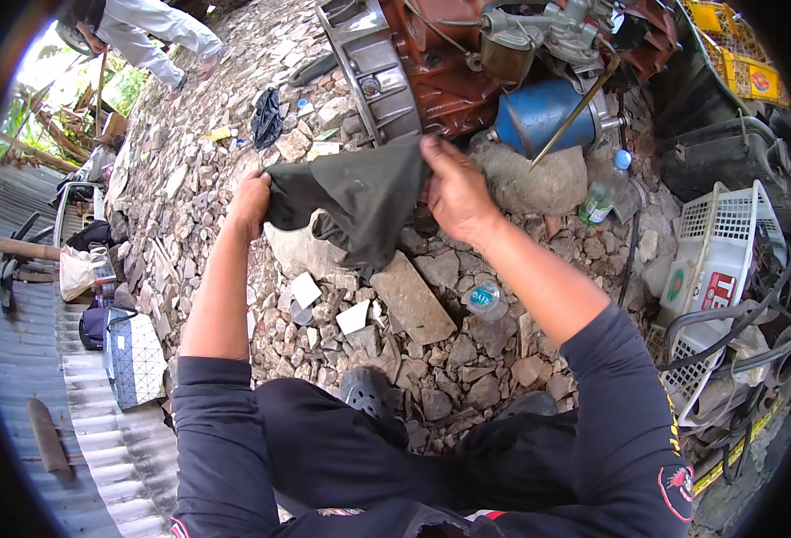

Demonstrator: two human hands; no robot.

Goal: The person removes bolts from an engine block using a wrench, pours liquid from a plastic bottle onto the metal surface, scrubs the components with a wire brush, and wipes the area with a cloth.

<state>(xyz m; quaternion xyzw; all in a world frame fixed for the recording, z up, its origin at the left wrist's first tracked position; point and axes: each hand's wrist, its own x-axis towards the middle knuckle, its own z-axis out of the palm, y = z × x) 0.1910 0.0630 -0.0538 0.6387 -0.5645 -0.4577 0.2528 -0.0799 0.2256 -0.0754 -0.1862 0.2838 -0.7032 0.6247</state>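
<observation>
A dark olive-grey cloth (351,193) is stretched between my two hands above the rubble. My left hand (252,195) is closed on its left end, and my right hand (456,193) grips its upper right corner, with some fingers hidden behind it. Just beyond the cloth is a rusty red engine housing (427,76) with a grey metal flange (364,72), a metal fitting on top and a blue cylinder (543,117) below. A pale rock (530,179) lies beside my right hand, in front of the cylinder.
A green bottle (597,202) and a small clear container (485,305) lie on broken stones (467,377). White crates (709,278), hoses and a black case (714,161) crowd the right. Corrugated sheets (99,430) and bags line the left. Another person (149,45) is at the upper left.
</observation>
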